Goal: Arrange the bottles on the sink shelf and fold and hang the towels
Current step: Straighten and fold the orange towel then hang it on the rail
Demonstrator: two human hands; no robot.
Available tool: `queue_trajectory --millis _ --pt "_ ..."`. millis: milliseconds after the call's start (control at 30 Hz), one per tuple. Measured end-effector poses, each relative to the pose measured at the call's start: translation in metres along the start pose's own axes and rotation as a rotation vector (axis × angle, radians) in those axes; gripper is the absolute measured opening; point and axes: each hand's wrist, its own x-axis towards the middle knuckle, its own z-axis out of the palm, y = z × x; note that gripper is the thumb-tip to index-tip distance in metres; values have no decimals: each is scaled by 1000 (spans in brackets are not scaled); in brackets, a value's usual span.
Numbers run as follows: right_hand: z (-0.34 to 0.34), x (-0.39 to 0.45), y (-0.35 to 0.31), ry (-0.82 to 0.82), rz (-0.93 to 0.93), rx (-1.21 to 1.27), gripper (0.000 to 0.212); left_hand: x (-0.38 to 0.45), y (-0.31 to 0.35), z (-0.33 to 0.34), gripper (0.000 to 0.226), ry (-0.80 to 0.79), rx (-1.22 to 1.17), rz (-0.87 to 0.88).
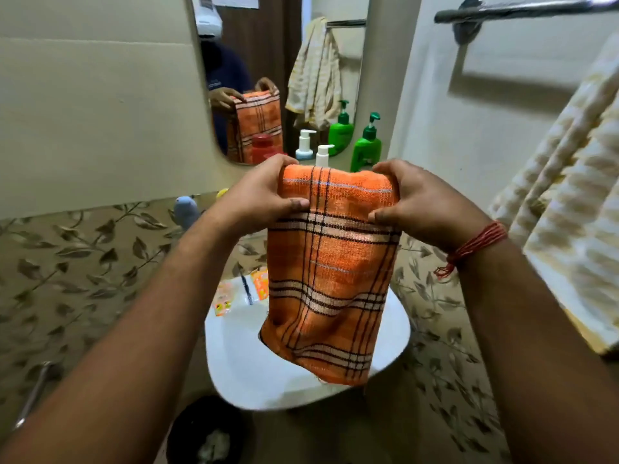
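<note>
White sink (254, 373) below, leaf-patterned tiles (83, 262), mirror (268, 61), chrome rail (522, 10)

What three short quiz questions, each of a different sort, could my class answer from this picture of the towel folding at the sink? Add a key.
1. True or false: both hands grip the orange checked towel at its top edge.
2. Multiple choice: the towel hangs over A) the white sink B) a bucket C) a chair.
3. Fill in: the pump bottle behind the right hand is ____ in colour.

Key: 1 true, the left hand grips too; 2 A; 3 green.
</note>
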Motion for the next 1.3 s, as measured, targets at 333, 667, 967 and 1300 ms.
queue_trajectory --millis 333,667,967,1300 --pt "-97 45 -32 294 -26 -915 19 114 66 19 27 254 455 356" --pt "-248 110 -83 418 32 -1182 23 239 199 33 24 574 412 554" --pt "-310 134 -50 635 176 -1315 16 311 259 78 30 282 32 796" --pt "-252 153 -34 182 185 -1529 25 346 239 103 57 -201 177 727"
